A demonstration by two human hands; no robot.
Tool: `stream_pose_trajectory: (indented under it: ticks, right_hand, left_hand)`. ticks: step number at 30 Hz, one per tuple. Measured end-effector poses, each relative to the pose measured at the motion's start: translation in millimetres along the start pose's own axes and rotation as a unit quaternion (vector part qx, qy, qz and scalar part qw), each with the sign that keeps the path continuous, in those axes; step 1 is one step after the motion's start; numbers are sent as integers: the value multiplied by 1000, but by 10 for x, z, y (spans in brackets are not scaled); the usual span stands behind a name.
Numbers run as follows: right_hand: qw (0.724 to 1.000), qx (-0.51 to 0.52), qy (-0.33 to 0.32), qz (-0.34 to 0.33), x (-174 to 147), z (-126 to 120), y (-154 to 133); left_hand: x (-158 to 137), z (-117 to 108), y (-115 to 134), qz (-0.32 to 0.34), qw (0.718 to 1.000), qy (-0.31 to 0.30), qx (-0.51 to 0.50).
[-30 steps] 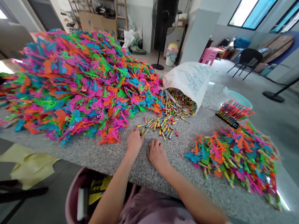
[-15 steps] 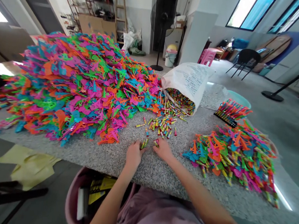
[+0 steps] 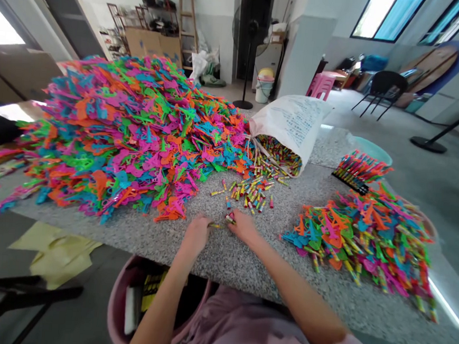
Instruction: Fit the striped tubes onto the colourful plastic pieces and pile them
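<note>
My left hand [image 3: 196, 235] is over the speckled stone table, its fingers closed on a small yellow printed tube [image 3: 216, 225] that points toward the right. Just beside it, my right hand [image 3: 243, 226] pinches another small printed tube [image 3: 229, 218] with a reddish end. Beyond the hands lies a loose scatter of such tubes [image 3: 254, 192], spilling from a white cloth sack [image 3: 291, 125]. To the left rises a big heap of flat plastic pieces [image 3: 137, 138] in pink, orange, blue and green. Several tubes joined to colored pieces form a pile [image 3: 361, 238] at the right.
A black rack [image 3: 350, 182] of upright colored sticks stands behind the right pile, near a teal basin [image 3: 372, 150]. Below the table edge is a pink tub [image 3: 118, 301] with yellow and black items. A standing fan [image 3: 249, 62] is on the floor behind.
My left hand has moved a little left and down, away from the right hand, with a tube in it. The right hand has shifted slightly left. The view has turned slightly.
</note>
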State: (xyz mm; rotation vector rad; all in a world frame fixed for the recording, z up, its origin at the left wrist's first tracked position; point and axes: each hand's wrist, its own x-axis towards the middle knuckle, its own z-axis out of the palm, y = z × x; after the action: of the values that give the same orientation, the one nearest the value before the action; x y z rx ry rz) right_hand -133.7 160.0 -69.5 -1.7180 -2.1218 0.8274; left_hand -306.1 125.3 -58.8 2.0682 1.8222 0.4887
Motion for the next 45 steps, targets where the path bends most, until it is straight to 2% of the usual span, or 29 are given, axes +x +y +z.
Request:
stream_pose_trajectory:
  ticks: [2,4,7,10,12,14,17,21,23,25,28,33,38,41,45]
  right_hand:
    - [999,23,3,-43,-67,19,13]
    - [997,40,18,-66,-111,43,50]
    - [996,45,68,-33,-106,65,148]
    - [991,40,126,14,-55,51,254]
    - [987,38,154,20,-30,3,322]
    - [984,37,171,14,-17,-102,413]
    - [984,27,177,10,13,-406,639]
    - [983,-42,175,36,149,-951,1016]
    - [983,-88,158,38,248,-1144,1140]
    - [984,-128,122,10,342,-1233,1194]
    - [982,-169,48,-66,426,-1218,1197]
    - [968,-203,-28,-147,380,-1126,1184]
    - [961,-184,-57,-200,309,-1028,1079]
    - [964,-160,-60,-205,337,-962,1009]
    - [980,-92,-26,-172,392,-914,976]
  left_hand:
    - [141,12,32,39,997,-18,-69]
    - [280,83,108,52,988,-13,-143]
    - [427,224,248,46,971,-20,-232]
    - [510,307,341,69,958,-57,-271]
    - [564,307,340,94,955,-66,-272]
    - [627,275,281,106,966,-37,-232]
    - [711,217,129,115,990,21,-84]
    - [757,212,28,141,988,-7,55]
    - [769,232,57,141,985,5,104]
    - [789,244,104,126,980,26,149]
    - [817,230,138,109,978,31,177]
    - [722,245,137,111,990,-17,83]
    - [569,435,310,64,991,18,-115]
    - [518,564,436,35,981,30,-189]
    - [449,706,549,6,973,47,-227]
